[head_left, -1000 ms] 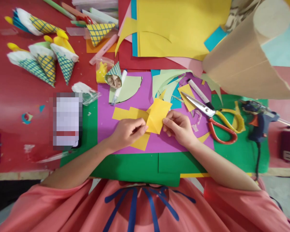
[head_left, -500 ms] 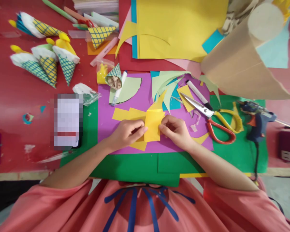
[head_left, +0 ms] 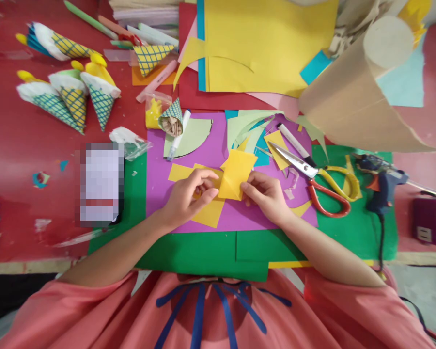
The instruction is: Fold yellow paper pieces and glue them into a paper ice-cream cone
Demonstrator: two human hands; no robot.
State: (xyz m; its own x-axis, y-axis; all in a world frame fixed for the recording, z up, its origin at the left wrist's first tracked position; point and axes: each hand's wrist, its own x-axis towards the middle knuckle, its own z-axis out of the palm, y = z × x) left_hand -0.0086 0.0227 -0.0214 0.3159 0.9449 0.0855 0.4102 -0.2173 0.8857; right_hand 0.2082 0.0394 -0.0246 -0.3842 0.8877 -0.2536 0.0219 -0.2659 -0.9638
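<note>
A small piece of folded yellow paper (head_left: 236, 172) stands tilted above the purple sheet, with a crease across its lower part. My right hand (head_left: 265, 194) pinches its right edge between thumb and fingers. On the other side, my left hand (head_left: 191, 196) has thumb and fingers apart, close to the paper's left edge and holding nothing. Under and beside my left hand lie flat yellow paper pieces (head_left: 208, 214). To the right, scissors (head_left: 319, 174) with one yellow and one red handle lie partly spread, their blade tips by another yellow piece (head_left: 277, 145).
Purple sheet (head_left: 158, 194) lies over green sheets (head_left: 199, 252). A glue gun (head_left: 381, 186) and brown paper roll (head_left: 349, 97) sit right. Left are a blurred-out phone-like object (head_left: 100, 184) and several paper ice-cream cones (head_left: 101, 102). Green offcuts (head_left: 245, 126) and a marker (head_left: 292, 140) lie ahead.
The yellow paper has turned and tilted, its top now leaning right. My left hand has let go of its left edge and its fingers have spread. My right hand keeps its pinch.
</note>
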